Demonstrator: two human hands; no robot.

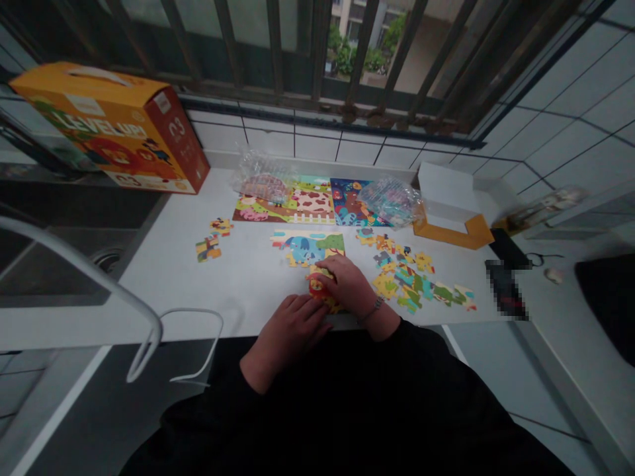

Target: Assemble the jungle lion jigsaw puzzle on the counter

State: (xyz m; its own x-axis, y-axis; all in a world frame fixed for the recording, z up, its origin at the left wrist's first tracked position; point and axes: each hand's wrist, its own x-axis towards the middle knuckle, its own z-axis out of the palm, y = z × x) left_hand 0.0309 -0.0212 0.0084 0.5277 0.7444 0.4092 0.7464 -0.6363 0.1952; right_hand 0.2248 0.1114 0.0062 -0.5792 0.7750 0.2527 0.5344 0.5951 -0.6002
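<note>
Lion puzzle section (318,285) partly hidden by right hand (349,283) and left hand (294,325), grip unclear, loose pieces (407,280) nearby

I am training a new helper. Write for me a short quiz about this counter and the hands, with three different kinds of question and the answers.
1. Which animal appears on the partly joined cardboard puzzle picture beyond the hands?
A) brown horse
B) blue elephant
C) black cat

2. True or false: the large orange cardboard box with a handle stands left of the open white-and-orange box.

3. Fill in: the silver-coloured bracelet is worn above the ______, whose fingers touch the red-maned lion puzzle part.

Key: 1. B; 2. true; 3. right hand.
</note>
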